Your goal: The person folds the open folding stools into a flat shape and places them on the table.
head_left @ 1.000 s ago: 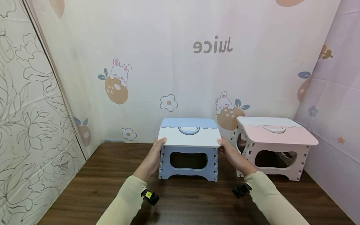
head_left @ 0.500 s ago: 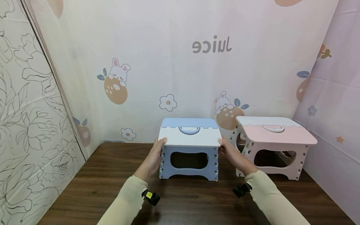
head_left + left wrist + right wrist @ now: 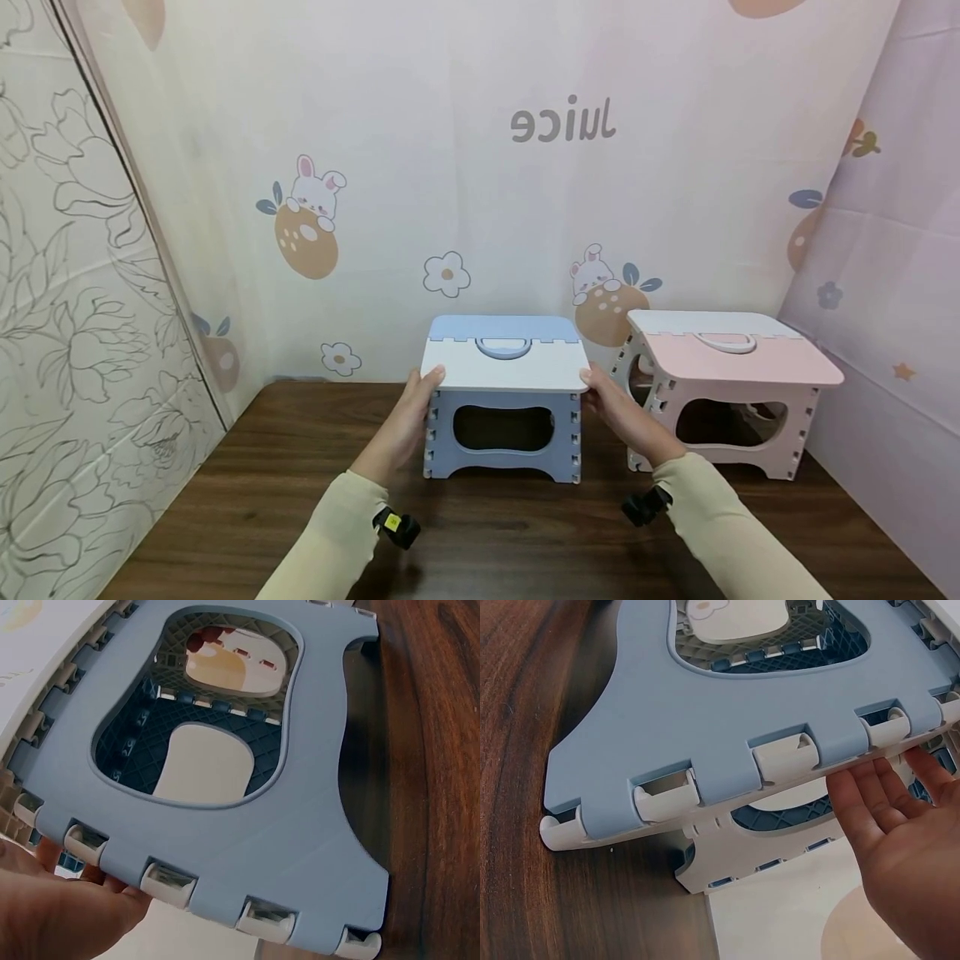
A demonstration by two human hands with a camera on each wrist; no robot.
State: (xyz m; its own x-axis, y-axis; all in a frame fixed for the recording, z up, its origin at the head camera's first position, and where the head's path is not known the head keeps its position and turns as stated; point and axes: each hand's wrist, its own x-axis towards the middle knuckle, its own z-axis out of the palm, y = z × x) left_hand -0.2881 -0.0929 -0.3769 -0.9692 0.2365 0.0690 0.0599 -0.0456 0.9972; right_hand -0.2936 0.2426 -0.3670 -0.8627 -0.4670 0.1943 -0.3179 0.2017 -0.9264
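Observation:
A blue and white folding stool stands upright and unfolded on the wooden table in the head view, with a small carry handle in its top. My left hand grips the left end of the stool's top, thumb on the upper edge and fingers against the side below. At the opposite end my right hand holds the top the same way. In the left wrist view, the left hand's fingers pass partly behind the stool's hinged side. The right wrist view has the right fingers against the other side.
A pink and white folding stool stands unfolded on the right, close beside my right forearm. Behind both stools hangs a printed curtain, and more fabric closes off the left and right. Dark wooden table stretches in front.

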